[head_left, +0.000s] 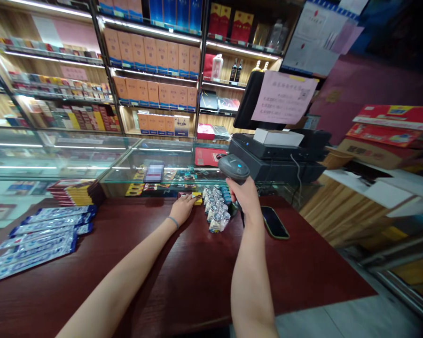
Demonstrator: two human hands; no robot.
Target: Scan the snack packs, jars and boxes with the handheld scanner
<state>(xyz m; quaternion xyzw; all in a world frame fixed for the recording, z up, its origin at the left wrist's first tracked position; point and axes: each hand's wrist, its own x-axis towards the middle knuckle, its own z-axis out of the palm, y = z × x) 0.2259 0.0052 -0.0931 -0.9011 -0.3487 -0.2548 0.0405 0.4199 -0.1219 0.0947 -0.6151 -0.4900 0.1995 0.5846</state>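
Note:
My right hand [246, 193] is closed around the handle of a dark grey barcode scanner [234, 168], whose head points forward over the counter with a small blue light showing on top. Just left of that hand stands a cluster of small bottles with silvery caps [216, 211], packed together in rows. My left hand [183, 210] lies palm down at the back of the counter, fingers stretched forward. Its fingertips touch a small yellow box [196, 197] beside a dark red one, partly covered by the fingers. A thin band circles the left wrist.
On the dark red counter [155, 281], a phone [275, 222] lies at right. Blue-and-white packets [45, 234] and stacked flat boxes [77, 192] sit at left. A glass display case [127, 164] runs behind. A screen with a taped notice [284, 96] stands beyond the scanner.

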